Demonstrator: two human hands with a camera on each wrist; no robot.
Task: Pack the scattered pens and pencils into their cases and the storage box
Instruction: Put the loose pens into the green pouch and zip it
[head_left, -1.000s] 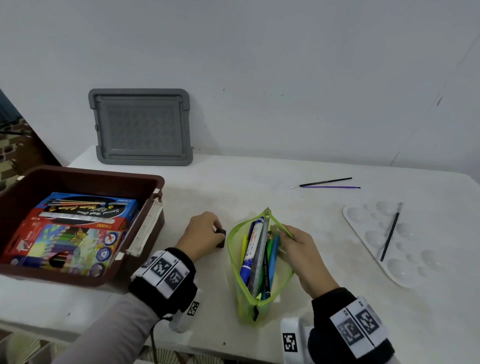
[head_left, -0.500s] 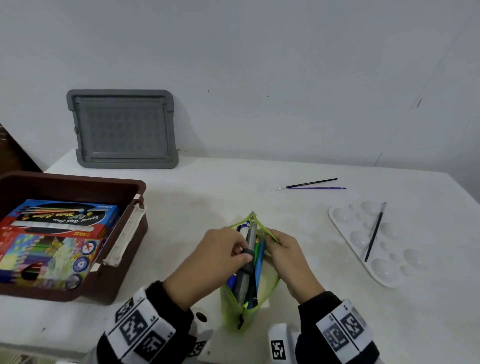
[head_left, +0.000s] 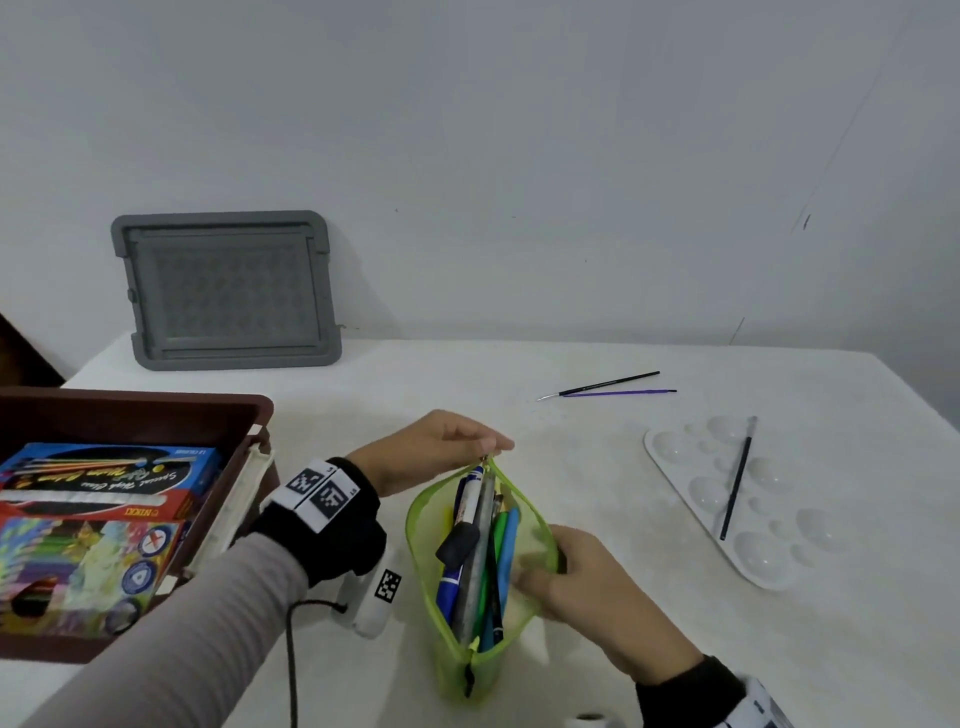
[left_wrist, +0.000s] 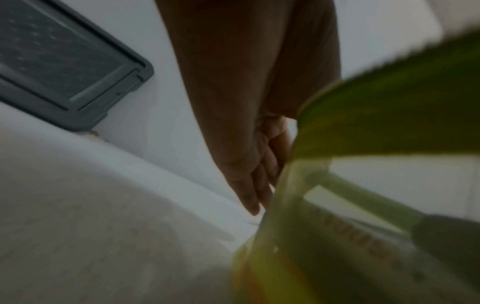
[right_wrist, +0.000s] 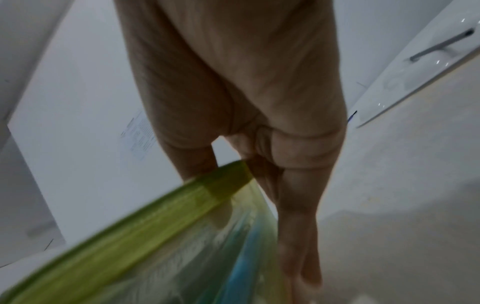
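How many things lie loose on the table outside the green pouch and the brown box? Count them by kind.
Thin brushes lying on the bare table: 2, black and purple
Brush lying across the palette: 1
White paint palette: 1
Grey lid leaning on the wall: 1
Total: 5

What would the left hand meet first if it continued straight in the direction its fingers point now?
Probably the two thin brushes on the table. The left hand pinches the far end of the green pencil case, fingers pointing right and slightly away. Depth is unclear, so it may pass above them.
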